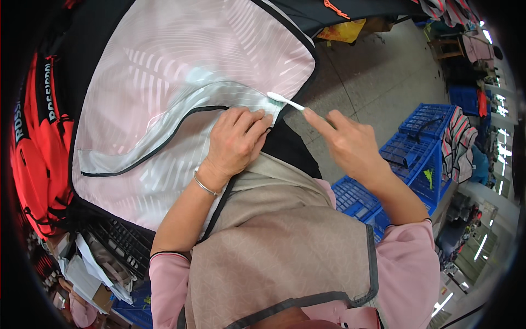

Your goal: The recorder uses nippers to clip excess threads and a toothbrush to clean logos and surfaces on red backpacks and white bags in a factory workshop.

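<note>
A large pale pink fabric piece (164, 60) with white leaf patterns and black edge binding lies spread before me. Across it runs a whitish fabric strip (131, 148), its lower edge bound in black. My left hand (235, 137), with a silver bangle at the wrist, is closed on the strip's right end and presses it down. In my right hand (350, 140) is a white toothbrush (291, 102), gripped by its handle. The brush head rests at the strip's end, just beyond my left fingertips; its bristles look greenish.
Blue plastic crates (408, 156) stand on the floor at right, with striped fabric (459, 142) over one. Red-orange bags (41, 175) hang at far left above papers (98, 268). A yellow bag (344, 31) lies at the top. Part of another person (81, 311) shows at lower left.
</note>
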Demonstrator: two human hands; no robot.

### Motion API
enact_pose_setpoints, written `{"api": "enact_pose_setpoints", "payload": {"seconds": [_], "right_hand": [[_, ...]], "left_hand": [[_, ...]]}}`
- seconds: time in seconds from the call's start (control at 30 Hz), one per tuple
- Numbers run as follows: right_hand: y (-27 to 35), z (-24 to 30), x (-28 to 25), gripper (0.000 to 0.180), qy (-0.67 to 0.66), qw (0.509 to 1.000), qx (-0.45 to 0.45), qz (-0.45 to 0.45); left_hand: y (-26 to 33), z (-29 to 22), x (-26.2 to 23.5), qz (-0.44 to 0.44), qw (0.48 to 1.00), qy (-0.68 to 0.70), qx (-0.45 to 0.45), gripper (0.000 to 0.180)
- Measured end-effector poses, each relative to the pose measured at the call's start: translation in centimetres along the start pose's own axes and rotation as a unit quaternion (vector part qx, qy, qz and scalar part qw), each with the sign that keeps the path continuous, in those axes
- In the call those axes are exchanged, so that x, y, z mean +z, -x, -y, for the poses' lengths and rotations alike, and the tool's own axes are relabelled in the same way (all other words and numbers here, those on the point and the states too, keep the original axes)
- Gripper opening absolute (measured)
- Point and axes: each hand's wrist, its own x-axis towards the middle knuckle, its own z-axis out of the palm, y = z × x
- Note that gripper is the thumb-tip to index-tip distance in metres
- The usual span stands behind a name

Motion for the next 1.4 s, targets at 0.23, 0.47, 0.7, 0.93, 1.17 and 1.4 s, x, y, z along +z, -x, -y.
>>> {"api": "enact_pose_setpoints", "payload": {"seconds": [0.23,0.47,0.7,0.93,1.17,1.4], "right_hand": [[2.5,-1.6,0.9,0.061,0.003,1.0,-0.012,0.004],[0.0,-0.3,1.7,0.05,0.035,0.997,-0.043,-0.045],[-0.4,-0.2,1.4,0.062,0.031,0.998,-0.047,-0.039],[2.0,-1.7,1.4,0.058,0.034,0.998,-0.048,-0.028],[2.2,-1.9,0.5,0.057,0.012,0.999,-0.005,-0.051],[1.9,-1.2,2.0,0.052,-0.009,0.997,-0.004,-0.078]], "left_hand": [[0.6,0.0,0.0,0.001,1.0,0.003,-0.018,0.039],[0.6,0.3,0.2,-0.016,1.0,0.0,0.003,0.038],[0.9,0.3,0.7,-0.018,1.0,-0.014,0.011,0.038],[1.2,0.8,1.0,-0.023,1.0,0.008,0.017,0.037],[0.5,0.6,0.7,0.006,0.999,0.011,0.035,0.029],[0.7,1.1,1.0,-0.027,0.997,-0.02,0.074,0.011]]}}
